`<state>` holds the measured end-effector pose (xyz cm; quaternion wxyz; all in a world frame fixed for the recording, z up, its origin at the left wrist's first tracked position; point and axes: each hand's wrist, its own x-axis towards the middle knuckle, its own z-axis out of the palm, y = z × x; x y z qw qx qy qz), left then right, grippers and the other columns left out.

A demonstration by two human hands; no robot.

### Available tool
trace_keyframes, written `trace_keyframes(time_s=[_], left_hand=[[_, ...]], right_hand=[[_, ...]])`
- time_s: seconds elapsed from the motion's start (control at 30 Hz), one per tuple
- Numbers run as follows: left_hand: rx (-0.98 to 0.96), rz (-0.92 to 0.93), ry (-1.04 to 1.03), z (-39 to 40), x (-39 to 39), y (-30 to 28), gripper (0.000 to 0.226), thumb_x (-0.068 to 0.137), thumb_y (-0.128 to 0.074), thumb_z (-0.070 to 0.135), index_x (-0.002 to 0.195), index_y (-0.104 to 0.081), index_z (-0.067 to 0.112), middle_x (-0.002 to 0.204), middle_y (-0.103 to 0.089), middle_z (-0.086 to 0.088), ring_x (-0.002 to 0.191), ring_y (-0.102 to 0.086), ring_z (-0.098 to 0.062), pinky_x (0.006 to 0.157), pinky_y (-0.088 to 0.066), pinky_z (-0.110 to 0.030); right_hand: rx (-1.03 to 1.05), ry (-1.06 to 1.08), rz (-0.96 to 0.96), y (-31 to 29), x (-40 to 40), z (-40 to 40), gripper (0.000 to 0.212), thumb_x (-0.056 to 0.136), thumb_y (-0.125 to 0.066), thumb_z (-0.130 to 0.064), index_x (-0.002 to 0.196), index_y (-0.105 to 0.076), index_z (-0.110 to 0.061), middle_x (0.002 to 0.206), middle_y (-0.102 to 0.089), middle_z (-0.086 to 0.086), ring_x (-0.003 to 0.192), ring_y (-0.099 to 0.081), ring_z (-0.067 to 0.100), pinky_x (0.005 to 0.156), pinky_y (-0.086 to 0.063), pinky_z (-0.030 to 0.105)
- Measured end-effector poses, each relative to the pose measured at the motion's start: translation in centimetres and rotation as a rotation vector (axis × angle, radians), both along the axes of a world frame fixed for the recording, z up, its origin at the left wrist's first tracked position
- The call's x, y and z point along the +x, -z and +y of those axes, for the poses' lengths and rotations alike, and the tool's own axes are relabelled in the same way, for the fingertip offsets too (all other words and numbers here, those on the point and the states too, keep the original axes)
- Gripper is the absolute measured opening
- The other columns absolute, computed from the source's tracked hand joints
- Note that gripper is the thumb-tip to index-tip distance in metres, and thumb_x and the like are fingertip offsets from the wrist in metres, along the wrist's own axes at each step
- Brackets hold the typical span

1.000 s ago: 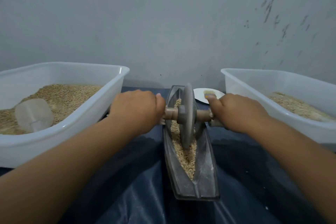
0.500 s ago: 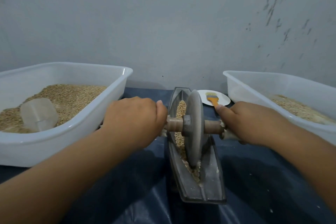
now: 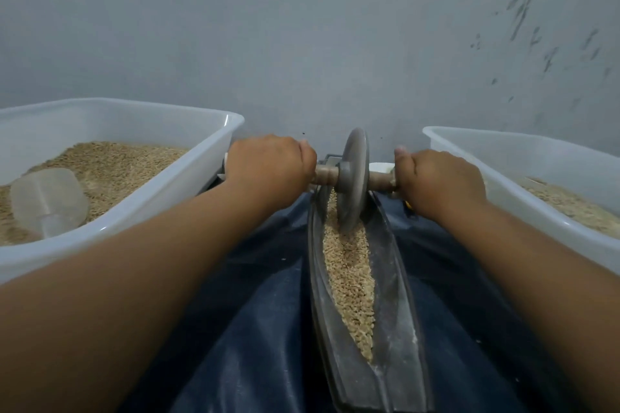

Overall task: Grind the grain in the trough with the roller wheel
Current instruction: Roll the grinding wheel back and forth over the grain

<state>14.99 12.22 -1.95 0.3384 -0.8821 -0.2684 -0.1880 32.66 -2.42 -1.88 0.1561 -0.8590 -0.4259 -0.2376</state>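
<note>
Dark cloth (image 3: 268, 329) carries the trough (image 3: 396, 329), long axis running away from the person. Left hand (image 3: 268, 168) and right hand (image 3: 439, 178) grip the roller wheel (image 3: 352, 178) axle at the far end; grain (image 3: 350, 271) lies nearer.

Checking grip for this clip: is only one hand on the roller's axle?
No, the left hand and right hand each grip one end of the axle.
</note>
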Motion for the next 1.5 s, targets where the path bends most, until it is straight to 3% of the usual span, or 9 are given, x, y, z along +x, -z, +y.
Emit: trace_keyframes(time_s=[0.3,0.4,0.5,0.6,0.67,0.93,1.13,1.37,1.5], left_hand=[[-0.007,0.149,0.104,-5.4,-7.4,0.6,0.051,0.091,-0.049,0.023,0.114,-0.006,0.009,0.086,-0.043,-0.005,0.067,-0.038,-0.022,0.051,-0.031,-0.033],[-0.078,0.038,0.172,-7.6,-9.6,0.2,0.019,0.094,-0.044,0.027,0.095,-0.028,0.017,0.065,-0.034,0.000,0.054,-0.038,-0.019,0.045,-0.034,-0.030],[-0.364,-0.204,0.089,-8.2,-10.4,-0.1,0.050,0.093,-0.024,0.046,0.066,-0.033,0.005,0.050,-0.032,-0.003,0.047,-0.031,-0.012,0.049,-0.033,-0.029],[-0.185,-0.014,0.175,-7.2,-10.2,0.5,0.026,0.096,-0.030,0.037,0.102,-0.034,0.012,0.070,-0.037,0.005,0.063,-0.042,-0.016,0.056,-0.041,-0.031],[-0.058,0.197,0.149,-6.0,-9.4,0.9,0.052,0.095,-0.039,0.027,0.125,0.000,0.011,0.096,-0.045,-0.004,0.082,-0.051,-0.024,0.059,-0.039,-0.032],[0.060,0.072,0.124,-1.6,-3.0,0.6,0.048,0.096,-0.037,0.024,0.131,-0.007,0.008,0.110,-0.054,-0.009,0.087,-0.058,-0.030,0.056,-0.035,-0.033],[-0.065,-0.132,0.060,-0.1,-0.3,0.4,0.042,0.097,-0.016,0.022,0.120,-0.050,0.011,0.091,-0.061,-0.007,0.069,-0.051,-0.027,0.055,-0.034,-0.031],[-0.049,-0.016,0.114,-1.3,-2.5,1.1,0.050,0.090,-0.015,0.022,0.135,-0.037,0.015,0.105,-0.059,-0.007,0.085,-0.057,-0.029,0.058,-0.033,-0.031],[0.001,0.101,0.152,-3.0,-5.1,1.7,0.057,0.092,-0.046,0.023,0.131,-0.006,0.007,0.106,-0.053,-0.008,0.084,-0.054,-0.026,0.057,-0.037,-0.033]], right_hand=[[-0.255,-0.056,0.120,-1.6,-5.9,-7.4,0.067,0.096,-0.015,-0.057,0.063,-0.060,-0.020,0.061,-0.059,0.001,0.062,-0.055,0.018,0.058,-0.038,0.033],[-0.282,-0.068,0.165,-2.9,-7.6,-9.4,0.067,0.094,-0.015,-0.059,0.064,-0.059,-0.018,0.060,-0.060,0.001,0.061,-0.057,0.016,0.057,-0.039,0.030],[-0.264,-0.086,0.172,-3.8,-8.5,-10.5,0.069,0.086,-0.013,-0.066,0.059,-0.054,-0.018,0.056,-0.057,-0.001,0.058,-0.055,0.015,0.057,-0.040,0.032],[-0.273,-0.065,0.146,-3.5,-8.4,-10.0,0.068,0.088,-0.013,-0.064,0.057,-0.051,-0.018,0.055,-0.055,-0.002,0.057,-0.053,0.014,0.054,-0.036,0.031],[-0.265,-0.043,0.146,-2.7,-7.5,-8.8,0.067,0.094,-0.017,-0.059,0.058,-0.054,-0.017,0.057,-0.057,0.000,0.059,-0.055,0.016,0.053,-0.033,0.030],[-0.019,-0.023,0.070,0.5,-2.5,-3.9,0.058,0.099,-0.016,-0.050,0.055,-0.046,-0.026,0.064,-0.051,0.000,0.067,-0.051,0.025,0.061,-0.033,0.034],[0.087,0.036,-0.046,0.8,-0.8,-1.0,0.057,0.099,-0.012,-0.049,0.065,-0.050,-0.025,0.056,-0.037,-0.005,0.065,-0.042,0.025,0.061,-0.028,0.033],[-0.036,0.024,-0.021,0.6,-2.3,-3.5,0.057,0.099,-0.016,-0.048,0.053,-0.042,-0.027,0.058,-0.041,-0.006,0.058,-0.040,0.021,0.056,-0.024,0.033],[-0.106,0.032,0.004,-0.2,-4.9,-6.2,0.059,0.097,-0.016,-0.052,0.052,-0.045,-0.027,0.059,-0.050,-0.001,0.057,-0.046,0.019,0.053,-0.027,0.032]])
